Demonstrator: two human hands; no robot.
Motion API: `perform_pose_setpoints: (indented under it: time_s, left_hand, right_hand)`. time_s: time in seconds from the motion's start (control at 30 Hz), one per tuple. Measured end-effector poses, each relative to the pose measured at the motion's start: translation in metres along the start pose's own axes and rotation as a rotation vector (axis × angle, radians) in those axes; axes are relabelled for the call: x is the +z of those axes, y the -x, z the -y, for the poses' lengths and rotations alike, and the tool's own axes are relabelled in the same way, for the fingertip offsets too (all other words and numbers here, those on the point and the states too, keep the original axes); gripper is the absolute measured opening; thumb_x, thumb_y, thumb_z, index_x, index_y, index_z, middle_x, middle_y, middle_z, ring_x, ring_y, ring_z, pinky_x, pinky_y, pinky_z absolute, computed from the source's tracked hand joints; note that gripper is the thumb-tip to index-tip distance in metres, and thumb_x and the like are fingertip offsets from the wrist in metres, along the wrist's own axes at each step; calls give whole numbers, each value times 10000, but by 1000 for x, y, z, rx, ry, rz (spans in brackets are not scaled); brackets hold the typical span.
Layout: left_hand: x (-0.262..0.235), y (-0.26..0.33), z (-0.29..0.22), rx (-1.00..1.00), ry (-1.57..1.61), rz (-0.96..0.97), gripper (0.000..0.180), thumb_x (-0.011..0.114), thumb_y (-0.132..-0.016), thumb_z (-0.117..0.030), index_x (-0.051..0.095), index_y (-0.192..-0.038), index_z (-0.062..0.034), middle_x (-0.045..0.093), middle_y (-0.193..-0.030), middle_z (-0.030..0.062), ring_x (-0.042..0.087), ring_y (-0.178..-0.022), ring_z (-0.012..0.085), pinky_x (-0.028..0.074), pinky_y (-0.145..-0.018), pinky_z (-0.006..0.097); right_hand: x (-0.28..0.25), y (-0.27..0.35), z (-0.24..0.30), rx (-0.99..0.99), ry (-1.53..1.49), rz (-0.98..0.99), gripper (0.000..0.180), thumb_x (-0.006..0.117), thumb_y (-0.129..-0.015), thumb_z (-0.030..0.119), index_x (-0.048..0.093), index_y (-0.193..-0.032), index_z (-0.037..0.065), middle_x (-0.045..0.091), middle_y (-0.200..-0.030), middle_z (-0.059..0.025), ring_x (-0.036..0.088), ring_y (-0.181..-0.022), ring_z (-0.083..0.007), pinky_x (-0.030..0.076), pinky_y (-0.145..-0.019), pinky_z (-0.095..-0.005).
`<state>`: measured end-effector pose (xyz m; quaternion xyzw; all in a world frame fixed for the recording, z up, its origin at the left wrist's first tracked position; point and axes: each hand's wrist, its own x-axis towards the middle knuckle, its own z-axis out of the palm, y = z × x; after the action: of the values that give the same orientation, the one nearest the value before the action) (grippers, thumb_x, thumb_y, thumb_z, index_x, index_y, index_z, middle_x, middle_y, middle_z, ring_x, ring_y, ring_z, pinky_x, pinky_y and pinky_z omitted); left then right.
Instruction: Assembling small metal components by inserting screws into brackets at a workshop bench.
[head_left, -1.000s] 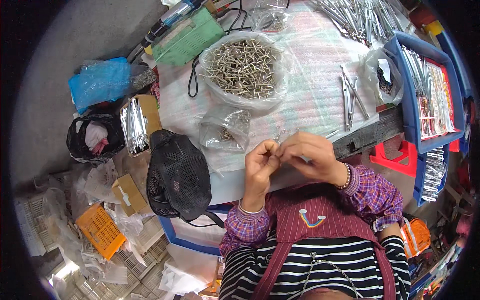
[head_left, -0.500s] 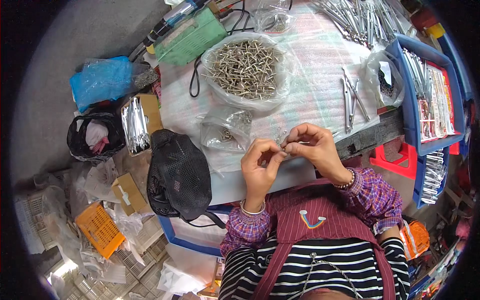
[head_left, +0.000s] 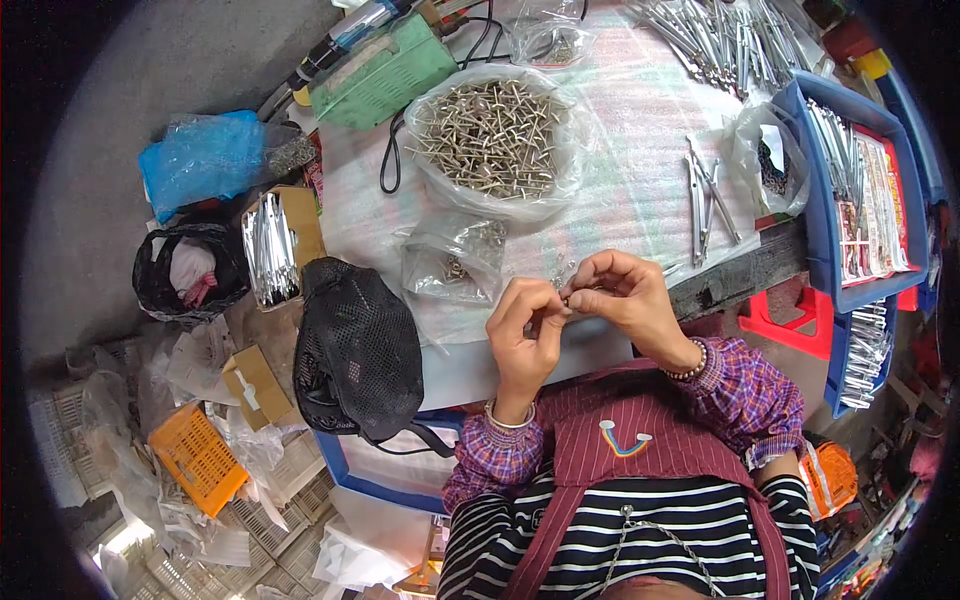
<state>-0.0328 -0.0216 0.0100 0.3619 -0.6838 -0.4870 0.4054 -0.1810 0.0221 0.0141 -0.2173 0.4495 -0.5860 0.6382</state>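
Over the near edge of the table, my left hand (head_left: 524, 332) and my right hand (head_left: 632, 302) meet with fingertips pinched together. A tiny brassy metal piece (head_left: 567, 300) shows between them; its exact kind is too small to make out, and the fingers cover most of it. Just beyond my hands lies a clear plastic bag (head_left: 452, 262) with small metal parts inside. Farther back stands a wide plastic-lined container full of T-shaped metal pins (head_left: 487, 138). Several slim metal strips (head_left: 706, 205) lie on the white foam sheet (head_left: 630, 150) to the right.
A black mesh cap (head_left: 358, 345) lies left of my hands. A blue tray (head_left: 790, 95) of metal strips and a bag of dark small parts (head_left: 768, 160) stand at the right. More strips (head_left: 735, 45) are heaped at the back, and a green basket (head_left: 385, 75) at the back left.
My left fingers have curled a little more and shifted slightly at the small piece. My right hand keeps its pinch in nearly the same place.
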Motion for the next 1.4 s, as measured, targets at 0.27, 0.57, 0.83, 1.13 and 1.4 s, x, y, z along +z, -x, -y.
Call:
perform_pose_setpoints:
  time_s: [0.27,0.57,0.83,1.13,1.4]
  left_hand:
    - [2,-1,-3,6,-18,-64,102,631,-757,45,548,-796,1,530,-755,61,508,-637,122,396,-548,216]
    - [-1,-2,-3,24,-96,-5,99,632,-785,14,537,-802,-11,520,-785,49,476,-650,104,374,-552,203]
    - [-1,6,6,-171,259,-2,118,597,-829,2,480,-836,-12,453,-853,32,419,-716,80,362,-615,180]
    - [0,4,9,-180,286,-15,120,607,-829,-10,489,-803,-11,468,-804,3,393,-639,45,322,-547,164]
    - [1,1,4,-68,42,-47,141,626,-813,-38,495,-763,-20,463,-744,2,358,-574,48,268,-488,181]
  right_hand:
    - [1,0,-1,-12,1,-5,163,639,-785,-56,568,-926,-16,640,-905,-94,614,-840,-135,511,-775,-268]
    - [3,1,-1,-7,15,-5,160,622,-787,-75,563,-925,-20,630,-901,-86,610,-846,-134,509,-777,-265]
    - [0,-2,-11,-199,80,41,145,616,-785,-83,546,-889,-9,625,-916,-89,601,-846,-132,507,-761,-265]
    - [4,-4,10,101,69,72,149,642,-803,23,599,-940,-20,634,-864,-37,592,-791,-84,488,-716,-222]
    - [3,-5,3,23,31,50,134,648,-784,-22,597,-907,-28,638,-864,-56,606,-811,-103,503,-733,-237]
